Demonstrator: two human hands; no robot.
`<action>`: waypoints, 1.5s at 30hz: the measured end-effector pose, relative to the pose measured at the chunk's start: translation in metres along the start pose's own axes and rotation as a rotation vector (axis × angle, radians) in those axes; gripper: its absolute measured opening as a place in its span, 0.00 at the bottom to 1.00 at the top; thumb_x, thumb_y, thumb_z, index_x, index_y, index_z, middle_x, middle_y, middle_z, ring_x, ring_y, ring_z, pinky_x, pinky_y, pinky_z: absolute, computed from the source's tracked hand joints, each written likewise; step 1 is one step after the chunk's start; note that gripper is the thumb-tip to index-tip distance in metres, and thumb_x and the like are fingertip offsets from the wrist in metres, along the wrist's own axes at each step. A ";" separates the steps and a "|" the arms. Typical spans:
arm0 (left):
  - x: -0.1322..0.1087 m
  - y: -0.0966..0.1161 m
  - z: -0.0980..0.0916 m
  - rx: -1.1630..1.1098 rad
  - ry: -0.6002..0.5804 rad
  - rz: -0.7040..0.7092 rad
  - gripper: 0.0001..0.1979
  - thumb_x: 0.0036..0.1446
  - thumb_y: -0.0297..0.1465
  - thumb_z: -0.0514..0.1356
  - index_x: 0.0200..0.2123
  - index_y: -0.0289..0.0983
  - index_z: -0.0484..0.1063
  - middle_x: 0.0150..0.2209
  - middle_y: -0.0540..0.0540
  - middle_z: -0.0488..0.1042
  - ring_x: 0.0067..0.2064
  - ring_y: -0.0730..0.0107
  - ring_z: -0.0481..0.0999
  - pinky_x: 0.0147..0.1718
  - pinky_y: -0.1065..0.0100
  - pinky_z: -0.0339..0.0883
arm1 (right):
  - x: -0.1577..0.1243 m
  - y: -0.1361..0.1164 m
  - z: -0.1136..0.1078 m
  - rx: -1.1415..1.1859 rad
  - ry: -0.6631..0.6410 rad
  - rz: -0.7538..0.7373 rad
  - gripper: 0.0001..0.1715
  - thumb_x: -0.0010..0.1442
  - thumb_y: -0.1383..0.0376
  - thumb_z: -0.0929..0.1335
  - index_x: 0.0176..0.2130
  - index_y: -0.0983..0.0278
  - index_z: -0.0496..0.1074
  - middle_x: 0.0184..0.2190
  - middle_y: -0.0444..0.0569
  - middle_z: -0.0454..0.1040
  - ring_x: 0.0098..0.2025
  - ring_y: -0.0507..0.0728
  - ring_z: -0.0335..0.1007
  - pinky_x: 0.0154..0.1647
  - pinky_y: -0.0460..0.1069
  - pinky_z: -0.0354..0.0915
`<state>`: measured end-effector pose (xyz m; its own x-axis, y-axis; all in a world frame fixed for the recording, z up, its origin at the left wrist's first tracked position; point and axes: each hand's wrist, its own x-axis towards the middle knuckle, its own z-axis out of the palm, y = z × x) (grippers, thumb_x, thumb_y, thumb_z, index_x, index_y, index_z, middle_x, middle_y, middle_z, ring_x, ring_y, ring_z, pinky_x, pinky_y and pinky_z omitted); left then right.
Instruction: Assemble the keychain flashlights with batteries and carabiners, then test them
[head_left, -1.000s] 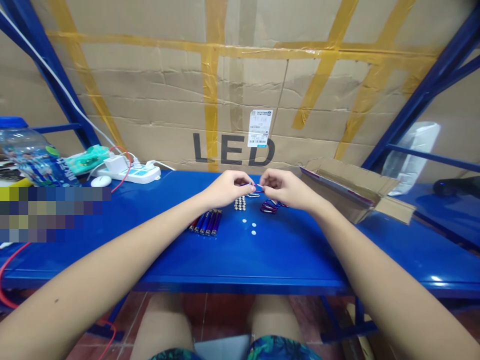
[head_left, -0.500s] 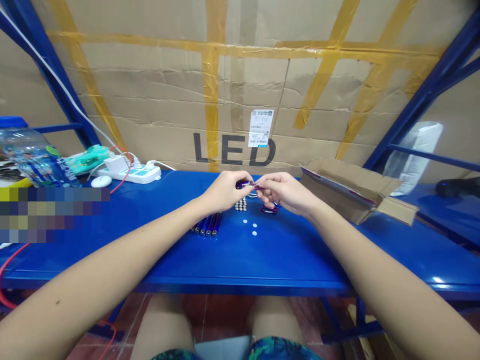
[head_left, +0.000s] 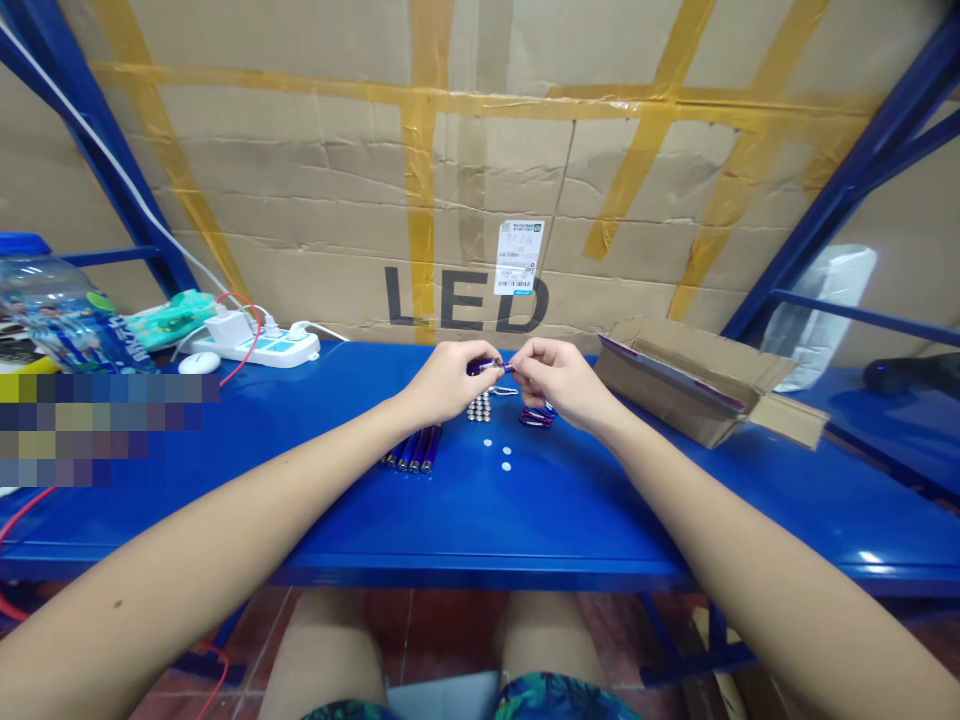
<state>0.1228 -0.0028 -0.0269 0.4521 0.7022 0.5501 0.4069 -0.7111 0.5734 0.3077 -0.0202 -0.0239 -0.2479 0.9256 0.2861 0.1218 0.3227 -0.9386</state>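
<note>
My left hand [head_left: 448, 380] is closed around a small purple metal tube [head_left: 484, 368], shaped like a mini flashlight body. Thumb and fingertips of my right hand [head_left: 559, 378] pinch a small part at the tube's right end; its details are too small to make out. Below the hands, small round silver pieces [head_left: 478, 408] stand in neat rows. Purple and blue carabiner clips [head_left: 536, 417] lie under my right hand, partly covered. Several blue and purple metal tubes [head_left: 416, 450] lie side by side below my left wrist. Three small white discs [head_left: 506, 451] rest on the blue table.
An open cardboard box [head_left: 667, 385] sits to the right on the blue table [head_left: 480, 530]. At left are a white power strip [head_left: 281, 349], a white rounded case [head_left: 199, 365], a plastic bottle [head_left: 67, 310] and a red cable [head_left: 26, 510]. A large taped carton [head_left: 315, 200] stands behind.
Both hands stay together at the tube, with my right fingers shifted slightly against its end. The view has moved a little, and more of the clips and silver pieces shows.
</note>
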 end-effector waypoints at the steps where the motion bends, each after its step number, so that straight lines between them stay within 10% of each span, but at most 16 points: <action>1: 0.000 0.000 0.000 0.004 -0.013 -0.012 0.06 0.58 0.31 0.61 0.36 0.35 0.76 0.33 0.47 0.79 0.34 0.69 0.74 0.36 0.67 0.64 | 0.000 0.001 -0.001 -0.099 0.012 -0.021 0.09 0.55 0.62 0.68 0.28 0.62 0.63 0.17 0.38 0.59 0.18 0.48 0.53 0.20 0.46 0.52; 8: -0.001 0.001 0.001 0.104 -0.060 -0.002 0.09 0.59 0.32 0.62 0.43 0.38 0.72 0.38 0.45 0.80 0.40 0.63 0.77 0.39 0.64 0.65 | 0.000 0.004 -0.002 -0.678 0.136 -0.266 0.07 0.58 0.66 0.63 0.28 0.64 0.67 0.25 0.46 0.71 0.27 0.53 0.61 0.31 0.48 0.55; 21: -0.006 0.007 0.006 0.334 -0.033 0.088 0.04 0.63 0.32 0.58 0.40 0.39 0.69 0.34 0.45 0.79 0.36 0.60 0.78 0.33 0.66 0.63 | -0.002 0.006 0.005 -0.733 0.162 -0.434 0.09 0.59 0.70 0.62 0.26 0.62 0.62 0.23 0.45 0.69 0.26 0.52 0.62 0.31 0.48 0.56; 35: 0.010 -0.016 -0.016 -0.105 0.023 -0.054 0.08 0.54 0.30 0.64 0.39 0.36 0.75 0.39 0.45 0.79 0.41 0.65 0.77 0.42 0.63 0.69 | 0.005 0.004 -0.016 -0.237 0.031 0.040 0.07 0.62 0.68 0.61 0.30 0.62 0.63 0.21 0.43 0.71 0.20 0.51 0.67 0.20 0.46 0.62; 45: 0.004 0.009 -0.019 -0.171 0.022 0.077 0.06 0.52 0.33 0.67 0.33 0.36 0.79 0.31 0.48 0.79 0.33 0.70 0.73 0.33 0.68 0.65 | -0.006 -0.012 -0.017 -0.031 -0.289 0.008 0.17 0.63 0.54 0.66 0.34 0.66 0.71 0.27 0.51 0.76 0.26 0.55 0.74 0.27 0.49 0.70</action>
<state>0.1137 -0.0056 -0.0078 0.4586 0.6481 0.6080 0.2300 -0.7475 0.6232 0.3236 -0.0261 -0.0112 -0.5097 0.8349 0.2079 0.1528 0.3257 -0.9330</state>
